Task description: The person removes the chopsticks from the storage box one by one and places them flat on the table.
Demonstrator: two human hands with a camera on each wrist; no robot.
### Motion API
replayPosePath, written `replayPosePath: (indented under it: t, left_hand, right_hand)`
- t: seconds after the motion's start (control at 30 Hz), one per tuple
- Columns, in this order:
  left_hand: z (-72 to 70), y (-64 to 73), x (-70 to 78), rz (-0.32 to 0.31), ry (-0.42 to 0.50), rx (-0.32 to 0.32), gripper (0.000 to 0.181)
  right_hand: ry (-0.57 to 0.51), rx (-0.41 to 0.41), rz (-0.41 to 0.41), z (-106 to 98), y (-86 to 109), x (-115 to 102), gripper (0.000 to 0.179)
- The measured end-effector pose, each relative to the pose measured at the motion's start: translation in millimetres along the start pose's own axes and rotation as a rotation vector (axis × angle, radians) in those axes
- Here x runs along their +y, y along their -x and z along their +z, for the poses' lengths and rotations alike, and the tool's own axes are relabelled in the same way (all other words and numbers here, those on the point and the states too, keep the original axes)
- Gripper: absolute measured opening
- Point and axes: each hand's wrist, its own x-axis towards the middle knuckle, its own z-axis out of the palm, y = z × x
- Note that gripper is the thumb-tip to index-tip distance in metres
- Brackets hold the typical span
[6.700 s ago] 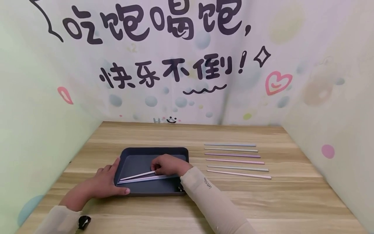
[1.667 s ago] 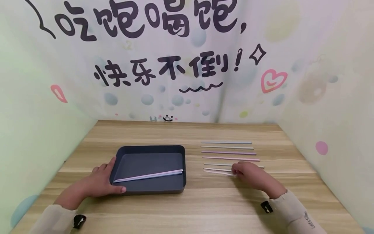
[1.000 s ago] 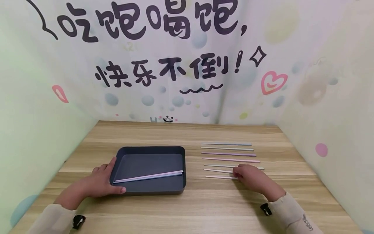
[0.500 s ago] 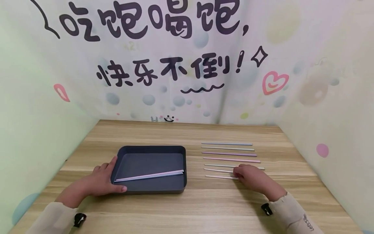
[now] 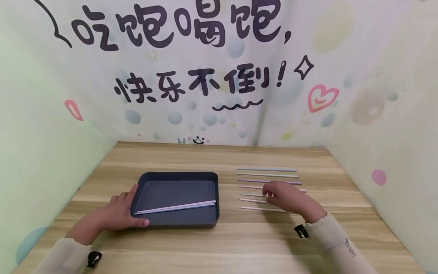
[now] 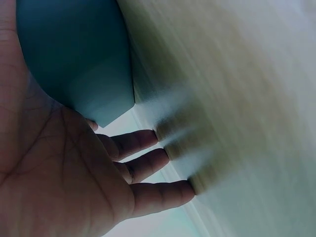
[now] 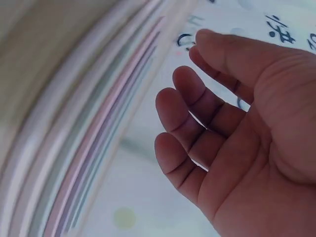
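Note:
My left hand (image 5: 118, 214) rests against the left end of a dark grey tray (image 5: 171, 187), thumb along its near side. In the left wrist view the tray's corner (image 6: 81, 59) sits by the palm, with straight fingers touching the table. Inside the tray a few pale pink and blue chopsticks (image 5: 174, 207) lie together, slightly slanted. My right hand (image 5: 289, 198), loosely curled and holding nothing, hovers over a row of several pastel chopsticks on the table. Nearest me in that row is a white chopstick (image 5: 260, 208); the hand hides parts of the middle ones. The right wrist view shows bare fingertips (image 7: 170, 150).
The wood-grain table (image 5: 205, 251) meets a printed white curtain (image 5: 164, 125) at the back and pale walls on both sides. A purple chopstick (image 5: 251, 180) and a blue chopstick (image 5: 267, 169) lie toward the row's far end.
Earlier my right hand held a white chopstick in the tray; that chopstick now lies at the row's near end. The hand has let go and risen, moving slightly left and away. The left hand stays put.

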Motion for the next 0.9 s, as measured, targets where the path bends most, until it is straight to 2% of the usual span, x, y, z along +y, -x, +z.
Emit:
replayPosePath:
  t: [0.2,0.5,0.77,0.9]
  left_hand:
    - [0.3,0.8,0.3,-0.002,-0.002,0.002,0.131]
    - [-0.3,-0.6,1.2,-0.002,-0.015,0.009,0.131]
    - [-1.7,-1.3,0.5,-0.01,-0.026,0.01,0.132]
    - [1.1,1.0,-0.9,-0.001,-0.017,0.01,0.132]
  right_hand:
    - [-0.053,-0.005,-0.057,4.1,-30.0,-10.9,0.01]
    - [-0.153,-0.04,-0.013,-2.0,-77.2,-39.5,0.01]
    - [-0.203,-0.026,-0.09,-1.4,-110.0,-67.1,0.013]
    - [-0.231,-0.037,-0.096,2.4,-121.1,-77.5,0.014]
